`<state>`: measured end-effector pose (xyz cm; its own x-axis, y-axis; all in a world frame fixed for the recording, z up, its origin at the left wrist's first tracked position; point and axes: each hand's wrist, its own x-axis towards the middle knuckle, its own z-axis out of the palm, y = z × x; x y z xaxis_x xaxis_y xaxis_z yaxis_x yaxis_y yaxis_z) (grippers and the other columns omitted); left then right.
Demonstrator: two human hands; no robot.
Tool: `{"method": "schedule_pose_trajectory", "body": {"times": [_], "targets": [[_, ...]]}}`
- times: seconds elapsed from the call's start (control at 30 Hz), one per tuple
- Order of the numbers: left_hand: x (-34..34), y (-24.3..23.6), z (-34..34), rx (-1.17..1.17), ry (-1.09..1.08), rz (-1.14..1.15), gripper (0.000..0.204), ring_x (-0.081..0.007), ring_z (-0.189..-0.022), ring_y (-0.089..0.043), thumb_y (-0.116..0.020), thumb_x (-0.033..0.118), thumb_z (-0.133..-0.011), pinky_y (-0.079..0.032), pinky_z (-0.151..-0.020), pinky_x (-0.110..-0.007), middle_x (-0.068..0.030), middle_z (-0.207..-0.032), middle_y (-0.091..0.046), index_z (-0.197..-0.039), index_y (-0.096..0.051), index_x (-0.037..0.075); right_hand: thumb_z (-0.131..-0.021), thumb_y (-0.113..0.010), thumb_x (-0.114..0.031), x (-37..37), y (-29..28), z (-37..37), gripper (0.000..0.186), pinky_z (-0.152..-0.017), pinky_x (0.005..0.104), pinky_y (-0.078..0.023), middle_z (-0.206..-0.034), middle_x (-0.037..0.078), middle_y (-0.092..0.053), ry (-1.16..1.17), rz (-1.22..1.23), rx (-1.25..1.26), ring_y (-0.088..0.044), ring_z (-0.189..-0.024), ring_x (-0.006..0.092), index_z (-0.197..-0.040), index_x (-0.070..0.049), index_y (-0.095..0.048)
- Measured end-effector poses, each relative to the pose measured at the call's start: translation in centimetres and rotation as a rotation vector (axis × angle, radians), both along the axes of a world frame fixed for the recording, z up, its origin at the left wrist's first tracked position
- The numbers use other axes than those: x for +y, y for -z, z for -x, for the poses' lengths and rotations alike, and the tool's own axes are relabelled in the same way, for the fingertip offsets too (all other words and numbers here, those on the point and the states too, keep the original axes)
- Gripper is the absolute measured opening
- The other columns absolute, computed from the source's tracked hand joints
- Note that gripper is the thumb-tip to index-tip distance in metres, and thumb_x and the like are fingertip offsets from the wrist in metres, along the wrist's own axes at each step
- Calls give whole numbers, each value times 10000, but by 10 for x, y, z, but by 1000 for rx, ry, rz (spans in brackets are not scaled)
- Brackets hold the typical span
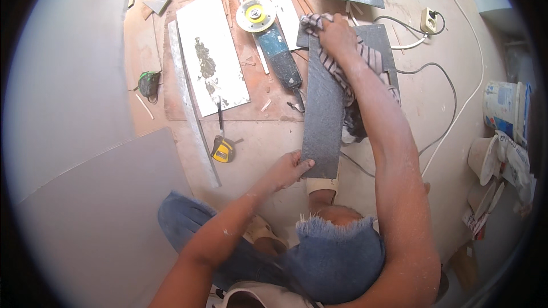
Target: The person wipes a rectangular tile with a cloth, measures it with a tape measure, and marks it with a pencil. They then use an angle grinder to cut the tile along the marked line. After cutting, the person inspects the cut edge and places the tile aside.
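Note:
A long dark grey tile strip [323, 120] stretches away from me, slightly tilted. My left hand [288, 170] grips its near left corner, the thumb lying on top. At the far end my right hand [338, 37] presses a striped cloth [370, 57] against the tile, its fingers bent around the fabric. The rest of the cloth hangs down along the tile's right side, over another dark grey tile [381, 37]. Left of the strip lies an angle grinder [278, 51] with a yellow-centred disc facing up.
A white tile [212, 57] smeared with dark grit lies left of the grinder, beside a metal straightedge [191, 108]. A yellow tape measure [223, 149] and a green-black one [149, 84] sit nearby. Cables run from a socket block [429, 21] on the right. Buckets [505, 111] line the right side.

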<state>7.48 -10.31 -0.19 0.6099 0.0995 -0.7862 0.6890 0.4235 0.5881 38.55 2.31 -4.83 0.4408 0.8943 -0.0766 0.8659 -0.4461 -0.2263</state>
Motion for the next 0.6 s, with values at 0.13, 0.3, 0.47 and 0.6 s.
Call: {"method": "schedule_pose_trajectory", "body": {"times": [0.13, 0.3, 0.47, 0.6], "targets": [[4, -17, 0, -69, -141, -20, 407, -136, -927, -627, -562, 306, -1035, -527, -813, -318, -90, -1065, -693, -1260, -586, -32, -876, -589, -172, -22, -8, 13, 346, -911, 490, -521, -1152, 189, -608, -96, 76, 84, -643, -1064, 358, -1199, -78, -671], [-2, -11, 6, 14, -142, -29, 411, -194, -984, -664, -535, 291, -1046, -515, -903, -355, -142, -1134, -700, -1268, -564, -53, -858, -596, -175, -89, -51, 61, 328, -904, 490, -528, -1191, 207, -618, -307, 103, 222, -651, -1036, 382, -1153, -65, -687], [-11, -8, 4, -99, -146, -111, 462, -181, -980, -638, -533, 343, -1044, -503, -920, -358, -133, -1098, -693, -1279, -552, -54, -861, -579, -177, 10, -1, -3, 295, -920, 497, -520, -1148, 218, -630, -55, -4, 76, -642, -1067, 399, -1105, -49, -684], [10, -43, -5, 34, -149, -29, 499, -185, -987, -614, -509, 379, -1052, -484, -950, -361, -143, -1061, -686, -1277, -549, -64, -863, -592, -200, -5, 7, 19, 295, -923, 497, -520, -1180, 210, -620, -22, 54, 168, -638, -1070, 409, -1108, -57, -675]]}}
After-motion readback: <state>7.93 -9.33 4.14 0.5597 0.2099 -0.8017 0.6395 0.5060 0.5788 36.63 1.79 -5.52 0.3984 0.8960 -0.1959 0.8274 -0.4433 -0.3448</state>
